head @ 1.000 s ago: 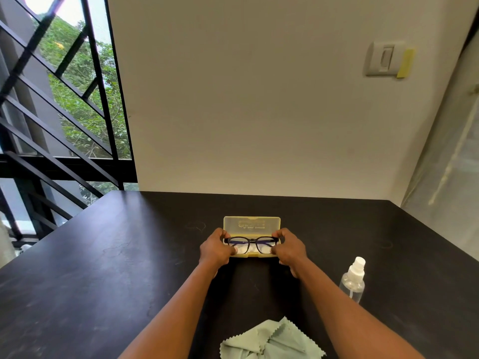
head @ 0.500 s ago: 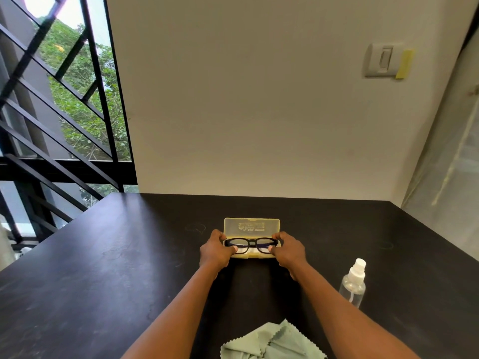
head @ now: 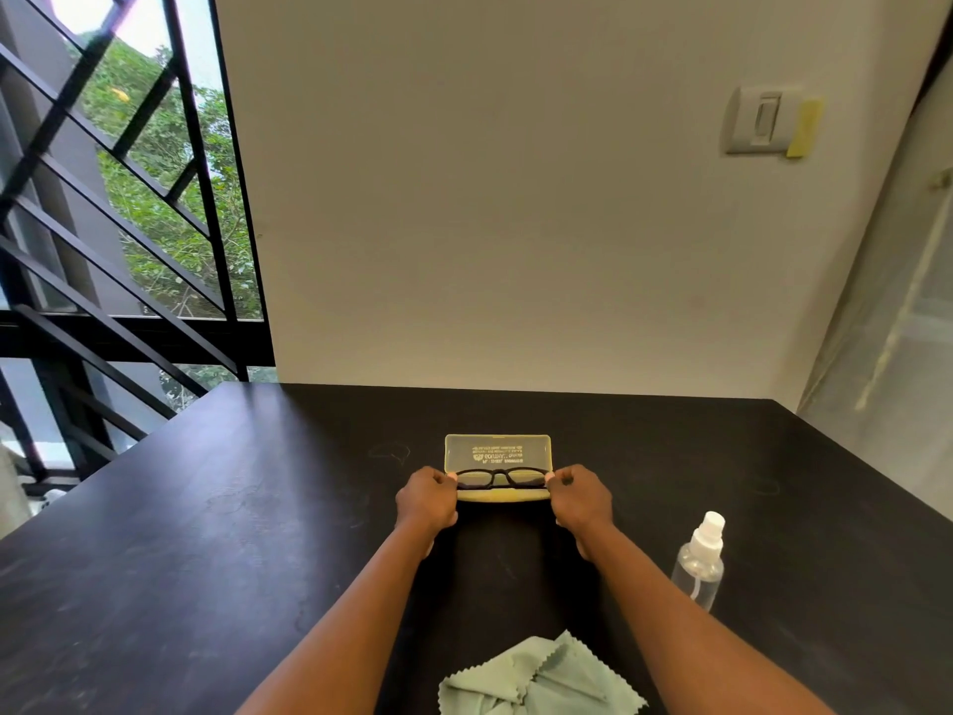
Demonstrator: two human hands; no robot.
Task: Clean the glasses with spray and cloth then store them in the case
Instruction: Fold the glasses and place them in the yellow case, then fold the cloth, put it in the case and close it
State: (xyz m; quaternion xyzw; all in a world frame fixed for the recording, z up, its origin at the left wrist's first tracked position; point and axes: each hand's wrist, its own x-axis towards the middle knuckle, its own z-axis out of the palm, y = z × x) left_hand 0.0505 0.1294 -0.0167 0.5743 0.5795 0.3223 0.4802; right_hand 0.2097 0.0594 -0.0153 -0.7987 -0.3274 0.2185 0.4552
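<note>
1. Black-framed glasses [head: 500,477] sit at the open case [head: 498,467], lenses facing the person, low over the case's front half; whether they rest fully inside it cannot be told.
2. Left hand [head: 427,500] pinches the left end of the frame, fingers curled round it, thumb tip showing at the hinge.
3. Right hand [head: 580,500] grips the right end the same way, fingers curled.
4. Pale yellow, translucent, the case lies on the dark table [head: 206,534] near the wall, its lid tipped back with printed text on it.
5. A clear spray bottle [head: 699,562] with a white nozzle stands upright to the right of the right forearm, apart from the case.
6. A crumpled pale green cloth [head: 541,681] with zigzag edges lies at the near edge of the table, between the two forearms.
</note>
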